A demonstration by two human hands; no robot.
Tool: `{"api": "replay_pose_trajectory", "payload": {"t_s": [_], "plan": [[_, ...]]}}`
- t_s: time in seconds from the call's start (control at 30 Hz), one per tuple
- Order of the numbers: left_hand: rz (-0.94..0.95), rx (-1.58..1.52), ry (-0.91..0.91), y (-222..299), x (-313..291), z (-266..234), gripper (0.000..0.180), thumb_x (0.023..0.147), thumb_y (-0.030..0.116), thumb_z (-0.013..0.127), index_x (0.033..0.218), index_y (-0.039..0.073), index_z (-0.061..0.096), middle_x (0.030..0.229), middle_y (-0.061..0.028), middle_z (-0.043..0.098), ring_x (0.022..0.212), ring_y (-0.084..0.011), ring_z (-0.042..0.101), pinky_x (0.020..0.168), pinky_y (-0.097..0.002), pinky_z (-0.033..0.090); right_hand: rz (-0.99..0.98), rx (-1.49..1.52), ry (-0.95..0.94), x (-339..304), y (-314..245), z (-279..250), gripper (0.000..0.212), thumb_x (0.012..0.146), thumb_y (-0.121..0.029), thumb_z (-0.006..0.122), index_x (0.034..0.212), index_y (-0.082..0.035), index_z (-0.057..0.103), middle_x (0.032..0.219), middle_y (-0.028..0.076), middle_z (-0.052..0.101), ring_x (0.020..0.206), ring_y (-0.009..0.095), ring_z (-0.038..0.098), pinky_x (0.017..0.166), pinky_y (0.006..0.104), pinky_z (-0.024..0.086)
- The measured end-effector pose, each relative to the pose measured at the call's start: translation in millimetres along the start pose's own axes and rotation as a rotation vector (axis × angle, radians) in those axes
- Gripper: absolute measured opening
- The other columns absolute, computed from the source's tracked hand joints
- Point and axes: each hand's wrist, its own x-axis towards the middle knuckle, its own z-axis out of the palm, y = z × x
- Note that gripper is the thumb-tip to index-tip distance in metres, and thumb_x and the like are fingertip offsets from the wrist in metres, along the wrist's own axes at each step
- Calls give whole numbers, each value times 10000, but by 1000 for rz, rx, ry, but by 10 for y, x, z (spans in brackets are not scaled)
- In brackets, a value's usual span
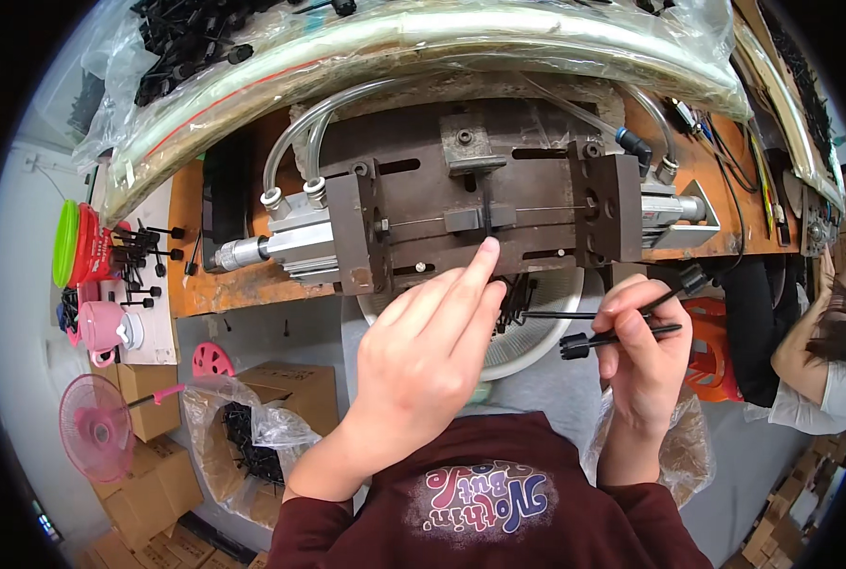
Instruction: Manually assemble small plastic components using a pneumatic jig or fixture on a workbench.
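My left hand [428, 356] reaches up to the dark metal fixture [413, 185], its fingers stretched out. Its index fingertip is at the near end of a thin black part [487, 204], which lies between two small grey blocks in the middle of the fixture; whether it presses on it I cannot tell. To the right, my right hand [649, 346] is closed around a few black plastic rods with knobbed ends [576, 346], which point different ways. Below the fixture, partly hidden by my left hand, a white perforated basket [537, 356] holds more black parts.
Silver air cylinders [300, 248] with clear hoses flank the fixture on a wooden bench [238, 294]. Beyond lies a plastic-wrapped bolster [423, 38] beside piled black parts. At left are a pink fan [101, 429] and a lined box [210, 455]; a person [817, 351] sits at right.
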Motion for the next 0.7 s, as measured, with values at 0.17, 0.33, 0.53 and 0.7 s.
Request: {"api": "replay_pose_trajectory", "payload": {"t_s": [0.17,0.33,0.53,0.7], "plan": [[-14,85,-51,40,99,-57,224,736,42,751,939,-20,682,1194,-128,667,754,-203,654,685,-317,528,-28,14,-35,-8,-26,7,131,859,-44,691,902,63,628,847,165,617,511,125,537,447,213,442],[-12,140,-77,78,116,-57,215,740,29,747,940,-25,688,1186,-126,672,699,-191,644,668,-305,526,-34,36,-44,-14,-4,-11,152,856,-57,702,893,65,621,843,171,607,508,127,529,444,214,444],[-30,148,-89,64,103,-68,213,742,27,746,939,-25,687,1180,-127,675,696,-187,647,667,-301,527,-36,31,-57,-11,4,-37,167,858,-75,709,888,62,618,851,166,600,518,126,532,446,211,454],[-25,93,-81,16,120,-82,229,728,31,750,943,-11,684,1183,-124,675,698,-190,650,665,-303,527,-6,87,-62,-7,1,-32,185,840,-79,730,871,59,611,867,171,593,529,130,543,465,212,483]]}}
